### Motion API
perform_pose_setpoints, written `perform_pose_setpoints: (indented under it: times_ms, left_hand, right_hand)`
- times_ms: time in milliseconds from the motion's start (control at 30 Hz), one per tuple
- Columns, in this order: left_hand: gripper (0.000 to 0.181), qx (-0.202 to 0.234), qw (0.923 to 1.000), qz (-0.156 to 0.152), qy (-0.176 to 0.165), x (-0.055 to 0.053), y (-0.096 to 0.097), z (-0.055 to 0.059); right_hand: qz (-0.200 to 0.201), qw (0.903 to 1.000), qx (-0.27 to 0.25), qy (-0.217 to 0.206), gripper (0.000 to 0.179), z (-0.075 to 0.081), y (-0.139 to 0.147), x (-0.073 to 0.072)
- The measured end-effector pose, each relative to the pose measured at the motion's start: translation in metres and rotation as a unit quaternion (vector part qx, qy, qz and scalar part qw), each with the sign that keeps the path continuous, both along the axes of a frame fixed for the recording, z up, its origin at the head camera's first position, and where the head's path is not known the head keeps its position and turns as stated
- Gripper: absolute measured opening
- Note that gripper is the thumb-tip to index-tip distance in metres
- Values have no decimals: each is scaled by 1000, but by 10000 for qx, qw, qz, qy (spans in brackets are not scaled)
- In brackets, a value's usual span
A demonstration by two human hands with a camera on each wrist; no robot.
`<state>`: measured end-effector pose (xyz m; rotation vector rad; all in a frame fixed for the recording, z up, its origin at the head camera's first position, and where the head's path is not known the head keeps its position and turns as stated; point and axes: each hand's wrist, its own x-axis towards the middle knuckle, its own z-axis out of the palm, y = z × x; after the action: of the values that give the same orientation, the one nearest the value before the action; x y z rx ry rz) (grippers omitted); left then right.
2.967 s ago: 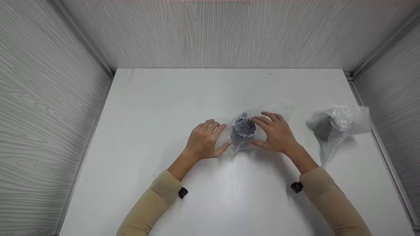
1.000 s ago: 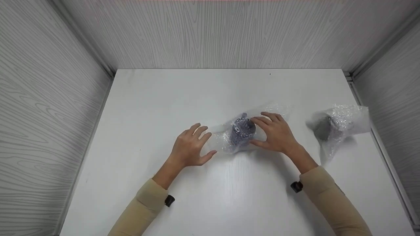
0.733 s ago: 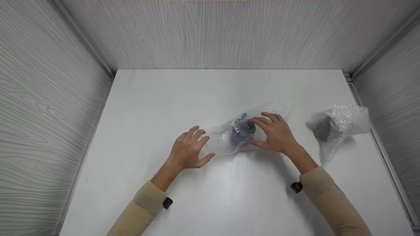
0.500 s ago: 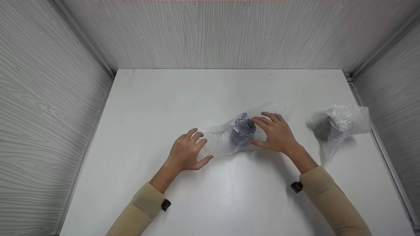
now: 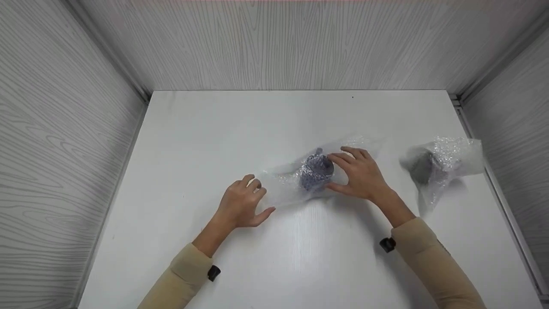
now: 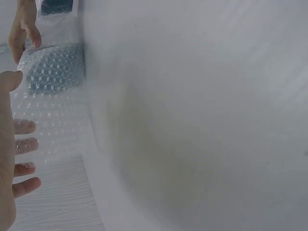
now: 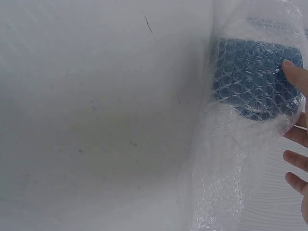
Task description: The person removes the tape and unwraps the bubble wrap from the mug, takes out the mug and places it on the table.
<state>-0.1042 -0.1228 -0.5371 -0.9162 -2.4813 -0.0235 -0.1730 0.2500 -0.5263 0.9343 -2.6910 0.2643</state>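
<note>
A dark blue cup (image 5: 316, 169) stands near the middle of the table, covered by clear bubble wrap (image 5: 281, 189) that stretches out to both sides. My right hand (image 5: 358, 174) holds the wrapped cup from the right, its thumb (image 7: 293, 74) against the side in the right wrist view. The left hand (image 5: 240, 201) touches the wrap's left end with spread, slightly bent fingers. In the left wrist view, fingertips (image 6: 28, 144) of that hand show through the wrap, and its thumb sits apart from them.
Farther right on the white table (image 5: 193, 128), a dark grey object (image 5: 422, 167) lies in a second bubble-wrap piece (image 5: 456, 156), close to the right edge. Grey wood-grain panels (image 5: 274, 47) enclose the table at the back and both sides.
My left hand has moved leftward and nearer me, away from the cup, along the bubble wrap, whose left part now lies more stretched out. The right hand and the cup have stayed put.
</note>
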Motion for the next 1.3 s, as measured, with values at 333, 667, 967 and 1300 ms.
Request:
perform_pose_setpoints:
  times_ms: [333,667,967,1300]
  left_hand:
    - [56,57,9997,-13,-253,7,-5,-9]
    - [60,79,9982,133,-576,12,-7,-17]
    - [50,-31,9967,299,-756,14,-6,-21]
    - [46,-170,9950,506,-847,15,-7,-27]
  right_hand:
    - [54,9999,-57,115,79,0,-2,0]
    - [17,10000,-10,17,79,0,-1,1]
    - [58,9998,-144,142,79,-2,-1,0]
    - [28,9998,-123,119,80,-1,-2,1]
